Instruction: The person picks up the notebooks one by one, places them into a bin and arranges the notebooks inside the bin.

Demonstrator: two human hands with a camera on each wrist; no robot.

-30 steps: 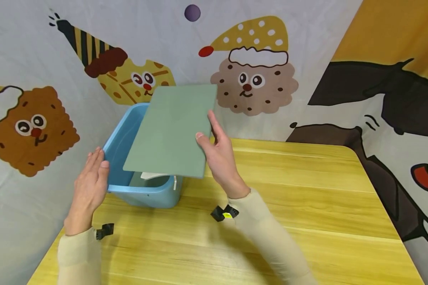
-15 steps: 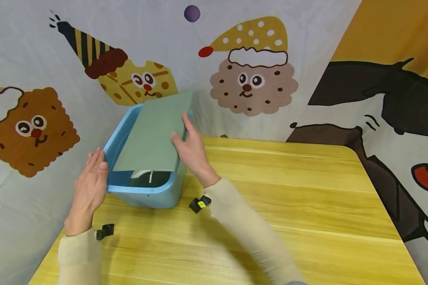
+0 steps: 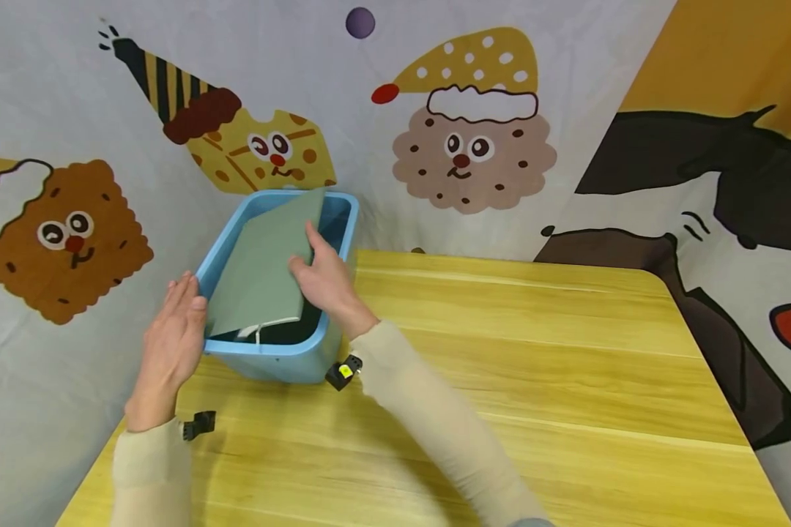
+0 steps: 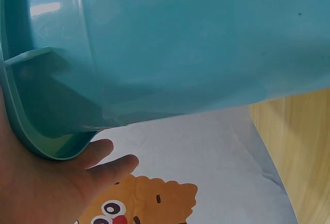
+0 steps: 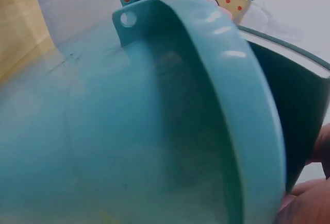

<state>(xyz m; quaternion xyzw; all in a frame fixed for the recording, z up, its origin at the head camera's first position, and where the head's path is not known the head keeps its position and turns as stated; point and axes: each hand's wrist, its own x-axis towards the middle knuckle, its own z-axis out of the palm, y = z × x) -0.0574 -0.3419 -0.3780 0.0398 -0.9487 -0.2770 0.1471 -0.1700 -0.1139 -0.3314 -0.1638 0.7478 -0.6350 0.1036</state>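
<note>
A light-blue plastic bin point(image 3: 270, 364) stands at the left of the table. My right hand point(image 3: 332, 282) pinches a green notebook point(image 3: 260, 267) by its right edge, thumb on the cover. The notebook lies tilted within the bin's mouth, its right side higher; white page edges and a narrow white ribbon show at its near end. My left hand point(image 3: 173, 337) rests against the bin's left side with straight fingers; in the left wrist view the left hand point(image 4: 46, 193) lies along the rim. The right wrist view shows the notebook's dark underside point(image 5: 304, 105) beyond the bin rim point(image 5: 252, 116).
The yellow wooden table point(image 3: 534, 366) extends to the right of the bin. Behind it hangs a pale cloth point(image 3: 369, 146) printed with cartoon biscuits. A small black device point(image 3: 344, 372) sits at my right wrist, another device point(image 3: 200, 424) at my left.
My right hand has moved left and down with the notebook, from above the bin's right side into its mouth. The left hand stays against the bin.
</note>
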